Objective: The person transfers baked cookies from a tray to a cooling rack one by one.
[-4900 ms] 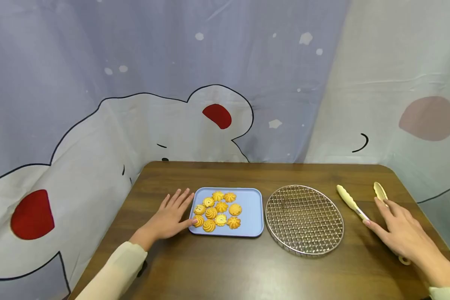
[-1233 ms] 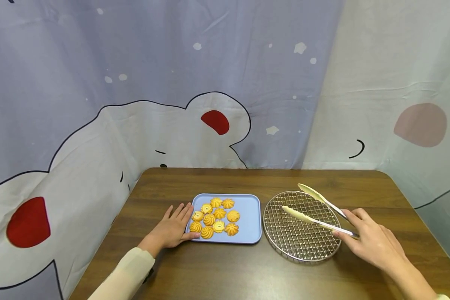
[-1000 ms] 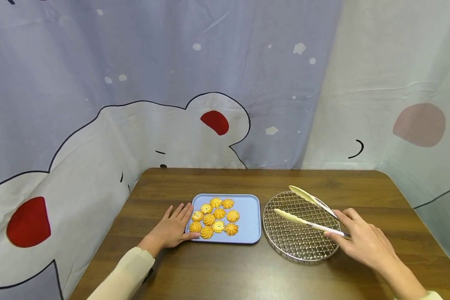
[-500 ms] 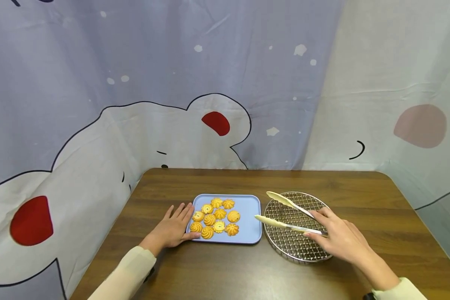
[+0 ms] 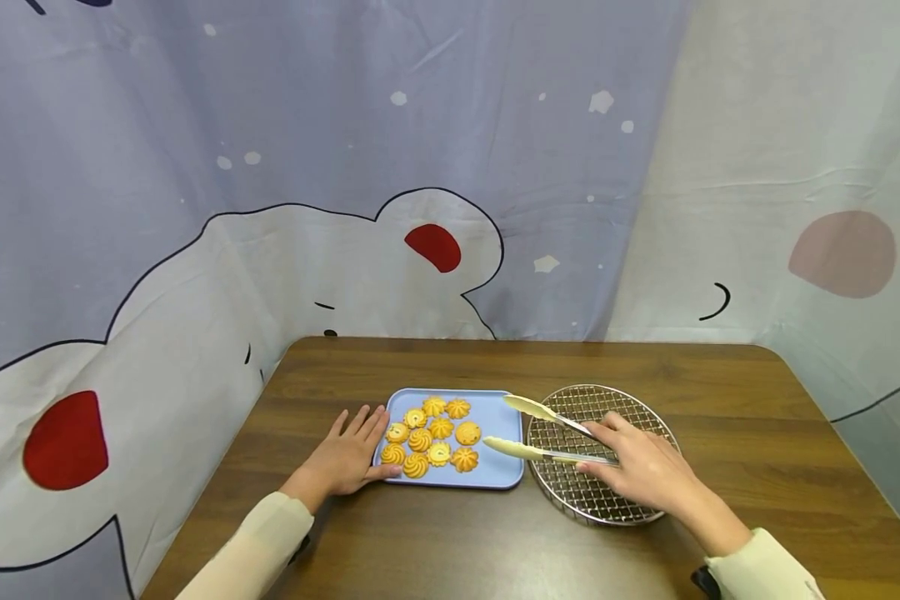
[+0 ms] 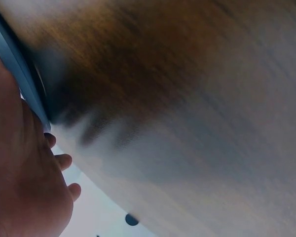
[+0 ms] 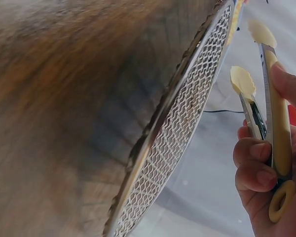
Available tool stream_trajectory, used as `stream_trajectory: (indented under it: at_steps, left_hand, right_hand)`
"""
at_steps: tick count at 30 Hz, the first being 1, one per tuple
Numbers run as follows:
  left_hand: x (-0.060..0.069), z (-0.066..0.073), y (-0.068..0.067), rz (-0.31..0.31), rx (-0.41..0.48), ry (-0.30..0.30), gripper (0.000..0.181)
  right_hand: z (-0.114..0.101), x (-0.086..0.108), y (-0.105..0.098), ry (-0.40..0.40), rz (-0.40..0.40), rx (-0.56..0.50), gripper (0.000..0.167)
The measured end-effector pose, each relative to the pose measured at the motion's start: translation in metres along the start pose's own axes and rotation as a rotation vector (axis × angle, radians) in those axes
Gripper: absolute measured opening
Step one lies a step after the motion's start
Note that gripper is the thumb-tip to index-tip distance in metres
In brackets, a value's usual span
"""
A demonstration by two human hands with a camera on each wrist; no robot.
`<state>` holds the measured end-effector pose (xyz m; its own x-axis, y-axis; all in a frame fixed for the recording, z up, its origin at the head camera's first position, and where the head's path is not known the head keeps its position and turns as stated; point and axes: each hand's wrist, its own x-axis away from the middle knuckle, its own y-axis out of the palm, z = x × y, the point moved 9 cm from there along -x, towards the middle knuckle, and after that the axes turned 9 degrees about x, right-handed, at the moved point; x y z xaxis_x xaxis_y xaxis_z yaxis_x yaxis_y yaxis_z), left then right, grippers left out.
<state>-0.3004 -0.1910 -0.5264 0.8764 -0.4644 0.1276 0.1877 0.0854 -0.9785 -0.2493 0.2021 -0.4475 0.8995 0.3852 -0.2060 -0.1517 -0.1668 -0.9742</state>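
Note:
My right hand (image 5: pixel 645 465) grips a pair of tongs (image 5: pixel 562 454) with cream tips and metal arms. The tongs are spread, with nothing between their tips, which hover over the right part of a blue tray (image 5: pixel 498 477). In the right wrist view, fingers and thumb curl round the tongs (image 7: pixel 277 123). Several golden cookies (image 5: pixel 441 428) lie on the tray's left and middle. My left hand (image 5: pixel 341 461) rests at the tray's left edge, its fingers straight and spread, the thumb over the near left corner. The left wrist view shows the hand (image 6: pixel 24 163) against the tray's side (image 6: pixel 19 64).
A round wire cooling rack (image 5: pixel 570 492) stands right of the tray, partly under my right hand and the tongs. The brown wooden table (image 5: pixel 450 542) has a patterned curtain (image 5: pixel 540 167) behind it.
My right hand took up the tongs from the table's right side and has carried them left across the rack to above the tray. The left hand stays at the tray's edge.

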Motion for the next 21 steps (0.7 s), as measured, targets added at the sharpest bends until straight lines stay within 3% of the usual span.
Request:
stream_trajectory:
  at_steps: [21]
  left_hand:
    - [0.001, 0.001, -0.001, 0.025, 0.009, 0.020, 0.099]
  right_hand:
    - [-0.021, -0.024, 0.013, -0.027, -0.065, -0.019, 0.061]
